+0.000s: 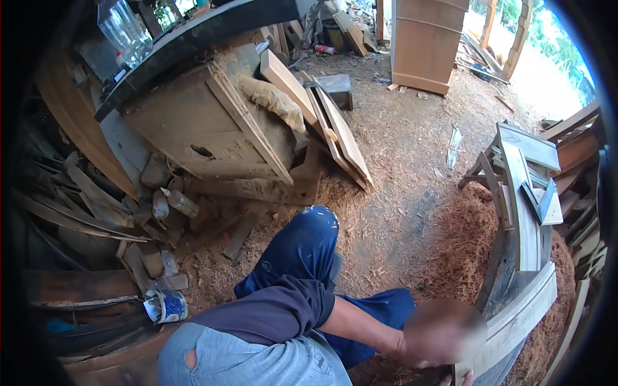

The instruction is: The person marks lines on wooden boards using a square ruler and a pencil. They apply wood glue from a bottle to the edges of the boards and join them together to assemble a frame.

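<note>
My left arm reaches across to the lower right, in a dark sleeve. A round blur covers my left hand (441, 334), so its fingers do not show. It lies at the near end of a pale, grooved wooden board (520, 316), which slants over a dark wooden bench (505, 299). A few fingertips (467, 378) appear by the board's end at the lower edge; I cannot tell which hand they belong to. The rest of my right hand is hidden. Farther along the bench lie a second pale board (523, 225) and a dark-edged try square (542, 201).
Reddish wood shavings (463, 244) are heaped around the bench. A wooden cabinet carcass (206, 141) lies on the left, with planks (338, 135) leaning by it. Scrap wood and a blue-and-white tin (172, 307) stand at lower left. A tall wooden cabinet (425, 45) stands at the back.
</note>
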Action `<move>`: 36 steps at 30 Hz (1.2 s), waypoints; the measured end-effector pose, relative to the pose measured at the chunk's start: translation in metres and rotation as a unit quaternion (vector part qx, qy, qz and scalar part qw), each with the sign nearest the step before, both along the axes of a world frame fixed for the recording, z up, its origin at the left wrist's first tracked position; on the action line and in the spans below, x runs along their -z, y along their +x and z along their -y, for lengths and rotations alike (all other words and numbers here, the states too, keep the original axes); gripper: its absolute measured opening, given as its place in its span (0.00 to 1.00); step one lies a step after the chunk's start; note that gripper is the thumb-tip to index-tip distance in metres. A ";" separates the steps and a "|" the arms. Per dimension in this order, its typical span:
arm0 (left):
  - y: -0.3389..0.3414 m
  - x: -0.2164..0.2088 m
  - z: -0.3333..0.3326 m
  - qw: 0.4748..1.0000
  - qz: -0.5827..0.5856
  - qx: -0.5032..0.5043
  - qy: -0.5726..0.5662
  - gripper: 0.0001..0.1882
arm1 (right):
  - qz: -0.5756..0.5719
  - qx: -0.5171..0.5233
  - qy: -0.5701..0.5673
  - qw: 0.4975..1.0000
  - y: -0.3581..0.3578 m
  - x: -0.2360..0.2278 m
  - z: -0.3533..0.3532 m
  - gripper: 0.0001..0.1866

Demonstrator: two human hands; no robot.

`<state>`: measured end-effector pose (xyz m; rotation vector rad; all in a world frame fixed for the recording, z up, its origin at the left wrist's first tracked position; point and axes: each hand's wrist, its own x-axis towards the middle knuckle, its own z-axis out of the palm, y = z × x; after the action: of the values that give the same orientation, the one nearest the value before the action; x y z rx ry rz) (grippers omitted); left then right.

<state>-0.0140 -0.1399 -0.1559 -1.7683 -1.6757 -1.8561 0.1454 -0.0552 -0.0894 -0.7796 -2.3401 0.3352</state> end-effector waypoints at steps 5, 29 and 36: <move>0.007 0.006 0.013 0.998 -0.005 -0.001 -0.056 0.36 | 0.078 0.020 0.057 0.995 0.005 0.000 0.001 0.23; -0.079 -0.070 0.116 0.848 0.148 0.039 -0.508 0.27 | 0.149 0.054 -0.033 0.987 0.011 -0.003 -0.010 0.44; -0.038 -0.180 0.260 0.749 0.155 0.062 -0.641 0.20 | 0.127 0.087 -0.019 0.988 0.004 -0.021 0.003 0.38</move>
<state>-0.0524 -0.3999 0.0238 -1.8407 -3.5535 -0.9028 0.1492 -0.0585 -0.0683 -1.0928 -2.4818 0.2155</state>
